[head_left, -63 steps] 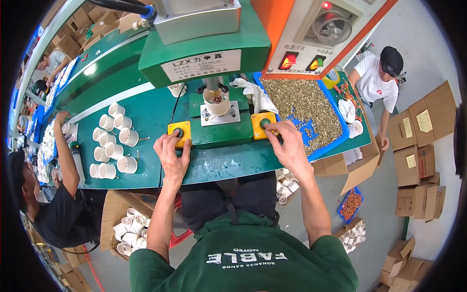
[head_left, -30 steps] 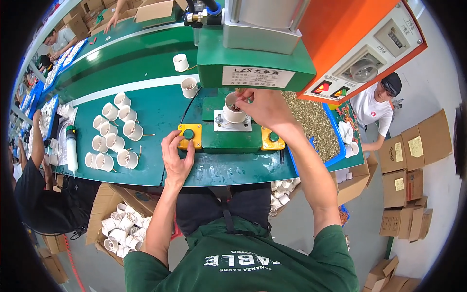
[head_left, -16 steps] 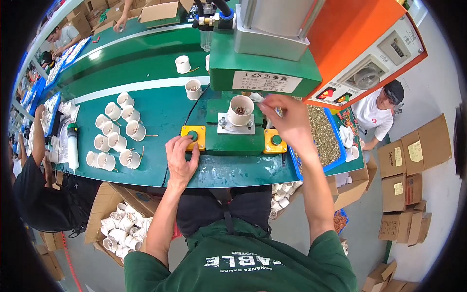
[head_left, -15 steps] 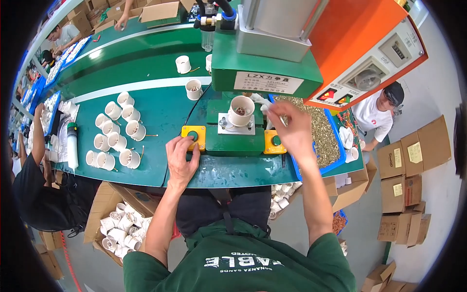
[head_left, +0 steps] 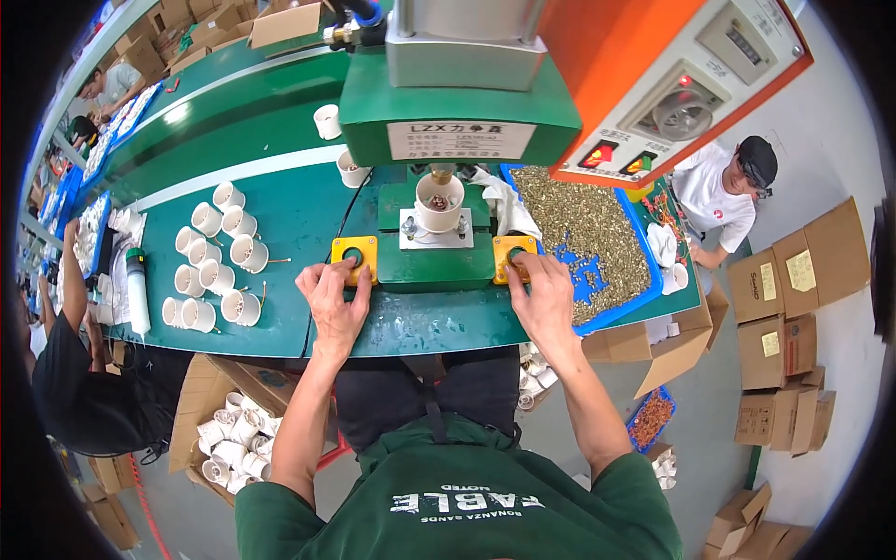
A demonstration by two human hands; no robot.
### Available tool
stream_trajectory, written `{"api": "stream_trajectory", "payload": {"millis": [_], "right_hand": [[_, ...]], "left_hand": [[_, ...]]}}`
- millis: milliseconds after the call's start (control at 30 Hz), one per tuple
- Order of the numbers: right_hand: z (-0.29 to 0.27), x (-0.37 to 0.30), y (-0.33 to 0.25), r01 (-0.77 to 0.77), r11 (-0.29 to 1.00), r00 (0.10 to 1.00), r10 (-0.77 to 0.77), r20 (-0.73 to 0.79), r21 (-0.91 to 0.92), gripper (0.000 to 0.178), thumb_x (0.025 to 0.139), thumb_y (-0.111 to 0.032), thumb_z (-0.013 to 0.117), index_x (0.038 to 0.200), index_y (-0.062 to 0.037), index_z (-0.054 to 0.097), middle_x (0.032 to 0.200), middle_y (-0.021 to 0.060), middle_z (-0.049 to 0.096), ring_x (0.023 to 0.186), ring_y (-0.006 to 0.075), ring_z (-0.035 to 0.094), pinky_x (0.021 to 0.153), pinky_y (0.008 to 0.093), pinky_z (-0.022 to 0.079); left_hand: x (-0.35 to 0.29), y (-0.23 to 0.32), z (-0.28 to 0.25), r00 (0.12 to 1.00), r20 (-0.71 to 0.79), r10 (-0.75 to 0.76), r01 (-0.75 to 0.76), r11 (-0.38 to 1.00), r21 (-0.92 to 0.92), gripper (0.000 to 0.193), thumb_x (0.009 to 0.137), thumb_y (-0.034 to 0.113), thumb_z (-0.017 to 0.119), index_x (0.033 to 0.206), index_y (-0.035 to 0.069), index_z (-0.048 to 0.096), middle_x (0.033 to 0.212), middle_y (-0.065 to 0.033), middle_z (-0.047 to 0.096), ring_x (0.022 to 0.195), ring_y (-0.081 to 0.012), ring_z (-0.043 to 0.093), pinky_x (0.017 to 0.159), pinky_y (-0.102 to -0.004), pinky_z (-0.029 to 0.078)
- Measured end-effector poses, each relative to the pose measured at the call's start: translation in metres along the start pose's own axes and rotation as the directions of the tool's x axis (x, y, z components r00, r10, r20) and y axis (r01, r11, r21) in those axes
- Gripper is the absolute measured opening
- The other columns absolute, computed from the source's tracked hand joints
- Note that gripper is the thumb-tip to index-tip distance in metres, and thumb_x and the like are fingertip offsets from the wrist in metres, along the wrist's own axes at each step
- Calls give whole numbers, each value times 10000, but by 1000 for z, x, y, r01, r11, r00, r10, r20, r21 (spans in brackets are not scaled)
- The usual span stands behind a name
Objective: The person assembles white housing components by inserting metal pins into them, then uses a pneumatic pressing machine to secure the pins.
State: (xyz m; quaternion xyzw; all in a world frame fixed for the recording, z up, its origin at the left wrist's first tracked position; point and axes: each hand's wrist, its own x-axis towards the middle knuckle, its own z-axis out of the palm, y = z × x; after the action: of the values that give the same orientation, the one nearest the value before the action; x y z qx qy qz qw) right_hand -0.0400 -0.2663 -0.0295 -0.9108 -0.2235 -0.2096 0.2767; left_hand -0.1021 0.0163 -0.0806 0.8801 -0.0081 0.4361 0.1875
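Left hand empty, fingers loosely bent on left button box; right hand likewise on right button box. White cup upright on metal plate, far side between boxes, below green press head.

The cup looks smooth plastic, the plate bare metal, the tabletop glossy.

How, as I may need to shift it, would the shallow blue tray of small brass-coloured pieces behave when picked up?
The shallow blue tray is probably heavy for its size, since small brass-coloured, metallic-looking pieces cover most of it. They would likely slide if it tipped, as they lie loose, with blue showing through. Being so shallow, it might spill some.
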Motion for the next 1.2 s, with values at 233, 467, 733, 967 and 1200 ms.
{"api": "stream_trajectory", "payload": {"millis": [233,467,733,967,1200], "right_hand": [[-3,-3,7,-42,982,997,52,-50,182,156,803,-42,729,941,3,672,857,130,690,758,273,652,703,361,516],[-26,-16,54,-188,974,982,191,-12,129,137,813,-16,680,950,-14,692,883,153,668,848,319,624,779,406,496],[-41,-21,90,-189,973,929,219,297,-130,313,784,-55,709,1093,-29,669,945,164,633,928,324,606,859,422,475],[-17,-20,119,-216,976,929,212,304,-22,91,832,10,665,922,15,661,755,101,638,661,175,606,636,319,505],[-28,-6,100,-396,918,861,362,358,23,47,849,6,653,895,19,652,712,59,643,636,120,581,607,282,494]], "left_hand": [[47,39,14,996,77,-43,52,992,-115,563,686,301,867,1123,65,601,1064,-77,622,1040,-273,516,933,-421,325],[83,67,50,995,54,-88,101,932,-349,668,685,282,858,1224,23,560,1101,-138,589,1092,-311,498,951,-435,332],[94,72,48,992,-66,-104,71,922,-381,612,661,272,857,1139,-4,591,1045,-136,603,1051,-311,519,902,-434,354],[96,64,22,974,-136,-179,103,893,-438,584,642,264,842,1107,13,592,982,-119,616,978,-296,549,867,-422,375],[69,-63,-38,825,-69,-560,515,798,-314,602,685,226,799,1177,-6,542,1080,-181,629,1026,-313,634,900,-386,511]]}}
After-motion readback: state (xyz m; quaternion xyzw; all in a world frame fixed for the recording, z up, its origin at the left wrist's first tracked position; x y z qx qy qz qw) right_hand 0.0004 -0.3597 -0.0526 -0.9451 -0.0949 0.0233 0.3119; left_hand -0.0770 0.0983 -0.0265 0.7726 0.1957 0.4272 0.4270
